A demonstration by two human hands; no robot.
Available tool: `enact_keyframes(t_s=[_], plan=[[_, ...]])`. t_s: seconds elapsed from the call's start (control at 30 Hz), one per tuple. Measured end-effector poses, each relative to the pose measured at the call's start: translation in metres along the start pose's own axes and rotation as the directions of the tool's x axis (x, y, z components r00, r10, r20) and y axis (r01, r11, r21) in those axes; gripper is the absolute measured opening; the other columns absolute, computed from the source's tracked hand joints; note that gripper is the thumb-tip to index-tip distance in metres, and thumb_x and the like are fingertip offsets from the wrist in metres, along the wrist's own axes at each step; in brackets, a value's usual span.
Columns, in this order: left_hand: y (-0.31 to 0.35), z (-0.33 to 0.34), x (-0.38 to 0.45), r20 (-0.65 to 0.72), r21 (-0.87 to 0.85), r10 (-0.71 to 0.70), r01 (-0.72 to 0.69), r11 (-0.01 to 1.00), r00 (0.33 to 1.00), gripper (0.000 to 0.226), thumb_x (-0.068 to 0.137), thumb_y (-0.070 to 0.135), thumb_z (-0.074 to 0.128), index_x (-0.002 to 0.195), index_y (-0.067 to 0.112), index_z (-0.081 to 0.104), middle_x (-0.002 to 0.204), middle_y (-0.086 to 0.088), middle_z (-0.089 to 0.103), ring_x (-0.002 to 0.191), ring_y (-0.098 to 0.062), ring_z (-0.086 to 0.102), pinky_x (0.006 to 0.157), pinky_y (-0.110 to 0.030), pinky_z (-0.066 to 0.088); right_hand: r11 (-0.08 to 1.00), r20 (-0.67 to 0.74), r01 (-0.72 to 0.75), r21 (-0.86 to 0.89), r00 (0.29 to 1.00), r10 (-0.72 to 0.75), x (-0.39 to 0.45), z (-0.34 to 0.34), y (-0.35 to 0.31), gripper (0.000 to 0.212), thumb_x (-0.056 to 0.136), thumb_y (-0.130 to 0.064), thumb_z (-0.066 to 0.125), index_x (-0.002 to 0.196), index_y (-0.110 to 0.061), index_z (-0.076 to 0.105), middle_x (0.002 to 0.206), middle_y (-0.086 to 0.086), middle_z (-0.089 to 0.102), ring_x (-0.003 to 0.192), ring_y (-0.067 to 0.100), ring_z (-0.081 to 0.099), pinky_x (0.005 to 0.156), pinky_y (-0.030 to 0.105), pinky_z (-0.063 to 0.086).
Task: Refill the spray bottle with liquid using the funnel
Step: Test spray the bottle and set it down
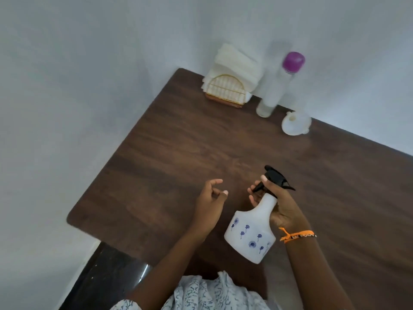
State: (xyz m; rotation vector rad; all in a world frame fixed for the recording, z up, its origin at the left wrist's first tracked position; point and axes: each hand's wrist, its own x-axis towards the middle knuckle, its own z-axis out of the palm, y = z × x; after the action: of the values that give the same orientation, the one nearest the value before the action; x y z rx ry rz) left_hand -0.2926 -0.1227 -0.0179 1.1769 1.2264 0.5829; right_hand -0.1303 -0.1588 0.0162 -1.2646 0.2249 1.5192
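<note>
While the left hand [211,198] hovers with loosely curled fingers, holding nothing, just right of it the right hand [280,205] grips the neck of the white flower-printed plastic spray bottle [251,231]. Well beyond that grip, a white plastic funnel [295,124] lies on the dark wooden table [169,142].

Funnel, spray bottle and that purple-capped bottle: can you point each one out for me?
funnel [295,124], head view, on its white bowl near the wall.
spray bottle [251,233], head view, on its white flowered body.
purple-capped bottle [273,90], head view, on its clear body below the cap.
</note>
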Motion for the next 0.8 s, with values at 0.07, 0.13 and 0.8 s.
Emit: enact_keyframes(t_s=[0.07,0.13,0.8], plan=[[0.000,0.018,-0.004,0.081,0.043,0.008,-0.012,0.999,0.997,0.026,0.091,0.019,0.055,0.114,0.030,0.050,0.086,-0.005,0.057,0.079,-0.014,0.057,0.080,-0.030,0.047,0.996,-0.088,0.027,0.083,0.996,-0.019,-0.012,-0.029,-0.001,0.029,0.080,-0.030,0.064,0.085,-0.002,0.060,0.080,0.011,0.061,0.084,0.024,0.063,0.056,0.029,0.058],[0.000,0.037,-0.007,0.160,0.072,0.009,-0.020,0.997,0.987,0.025,0.091,0.018,0.055,0.113,0.029,0.050,0.084,-0.004,0.054,0.077,-0.012,0.054,0.078,-0.026,0.044,0.986,-0.160,0.043,0.159,0.987,-0.017,-0.022,-0.057,-0.004,0.034,0.085,-0.035,0.062,0.088,-0.001,0.060,0.082,0.013,0.060,0.086,0.026,0.062,0.055,0.032,0.058],[0.000,0.138,-0.016,0.357,0.188,-0.082,0.014,0.982,0.931,0.027,0.091,0.019,0.055,0.117,0.024,0.049,0.085,0.000,0.057,0.072,-0.008,0.056,0.073,-0.022,0.043,0.984,-0.216,0.069,0.167,0.976,-0.031,-0.035,-0.146,-0.033,0.012,0.087,-0.017,0.062,0.083,-0.006,0.058,0.074,0.009,0.057,0.078,0.021,0.060,0.059,0.039,0.060]])
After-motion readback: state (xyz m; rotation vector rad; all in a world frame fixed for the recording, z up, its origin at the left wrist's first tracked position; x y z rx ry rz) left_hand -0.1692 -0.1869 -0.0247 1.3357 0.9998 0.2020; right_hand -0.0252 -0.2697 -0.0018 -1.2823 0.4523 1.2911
